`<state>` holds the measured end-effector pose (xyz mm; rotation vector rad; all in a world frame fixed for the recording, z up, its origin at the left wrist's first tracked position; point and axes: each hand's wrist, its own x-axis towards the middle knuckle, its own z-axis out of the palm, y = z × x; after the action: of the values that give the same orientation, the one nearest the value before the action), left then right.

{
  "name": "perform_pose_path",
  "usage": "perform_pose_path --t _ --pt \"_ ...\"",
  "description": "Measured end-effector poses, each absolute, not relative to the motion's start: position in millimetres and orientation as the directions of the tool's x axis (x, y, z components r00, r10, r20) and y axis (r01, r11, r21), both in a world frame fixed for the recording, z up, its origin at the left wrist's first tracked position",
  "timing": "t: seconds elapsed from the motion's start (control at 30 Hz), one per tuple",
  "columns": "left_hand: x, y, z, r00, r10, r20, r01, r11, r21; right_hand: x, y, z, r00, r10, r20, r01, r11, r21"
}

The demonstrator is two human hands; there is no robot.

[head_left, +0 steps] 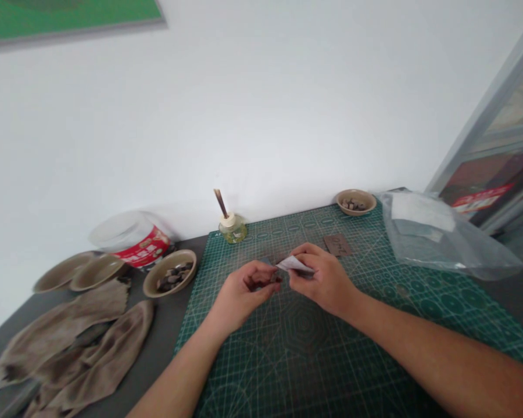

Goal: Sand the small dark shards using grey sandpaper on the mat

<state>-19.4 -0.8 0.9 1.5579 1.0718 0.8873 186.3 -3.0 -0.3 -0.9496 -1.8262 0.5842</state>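
Note:
Above the green cutting mat (253, 371), my left hand (239, 293) pinches a small dark brown piece (277, 279) between thumb and fingers; its exact kind is too small to make out. Close by on the right, my right hand (325, 281) grips a folded white sheet (297, 265), its pointed end near the brown piece. Whether the sheet touches the piece I cannot tell. Behind my right hand lies a flat brown square (339, 245) with markings on the mat. A greyish thing (265, 260) shows partly behind my left fingers.
Left of the mat, a bowl (181, 290) holds several dark chunks, beside stacked bowls (63, 273), a red-labelled plastic tub (126, 235) and a stained cloth (108, 371). A reed diffuser (234, 229) stands by the wall. Farther right are another bowl (357, 212) of pieces and a clear plastic bag (444, 249).

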Motion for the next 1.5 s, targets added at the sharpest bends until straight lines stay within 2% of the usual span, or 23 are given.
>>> perform_pose_path --t 0.13,0.33,0.43,0.6,0.77,0.97,1.13,1.27,1.4,1.5 --pt "-16.0 -3.2 0.6 0.277 0.959 0.066 0.151 -0.111 0.982 184.3 -6.3 2.4 -0.239 0.805 0.542 0.335 0.593 -0.733" --pt "-20.4 -4.1 1.0 0.222 0.919 0.327 0.309 -0.384 0.87 175.1 -8.4 -4.4 -0.262 0.777 0.573 0.334 0.63 -0.701" --pt "-20.8 -4.6 -0.1 0.209 0.933 0.294 0.355 -0.352 0.866 174.1 -9.1 -8.4 -0.296 0.752 0.589 0.389 0.658 -0.645" --pt "-20.2 -8.3 -0.8 0.184 0.953 0.241 0.391 -0.296 0.872 176.0 -13.5 -7.9 -0.419 0.661 0.622 0.462 0.745 -0.481" --pt "-18.9 -10.0 0.4 0.179 0.954 0.242 0.384 -0.294 0.876 176.3 -12.2 -7.0 -0.445 0.666 0.599 0.565 0.728 -0.389" --pt "-18.1 -11.5 1.4 0.161 0.948 0.274 0.388 -0.316 0.866 177.0 -13.6 -5.9 -0.468 0.649 0.6 0.608 0.729 -0.315" --pt "-18.7 -13.3 -0.1 0.135 0.943 0.304 0.398 -0.333 0.855 178.0 -15.8 -1.7 -0.583 0.559 0.59 0.58 0.795 -0.18" --pt "-18.0 -14.0 0.2 0.109 0.951 0.289 0.362 -0.309 0.879 177.5 -17.0 -1.5 -0.571 0.566 0.594 0.592 0.786 -0.179" --pt "-15.8 -15.1 3.6 0.061 0.957 0.283 0.341 -0.286 0.896 179.0 -17.3 -2.8 -0.62 0.519 0.589 0.543 0.825 -0.155" --pt "-14.9 -15.5 5.0 0.048 0.961 0.273 0.303 -0.275 0.913 180.5 -15.8 -3.6 -0.593 0.538 0.599 0.57 0.806 -0.159"
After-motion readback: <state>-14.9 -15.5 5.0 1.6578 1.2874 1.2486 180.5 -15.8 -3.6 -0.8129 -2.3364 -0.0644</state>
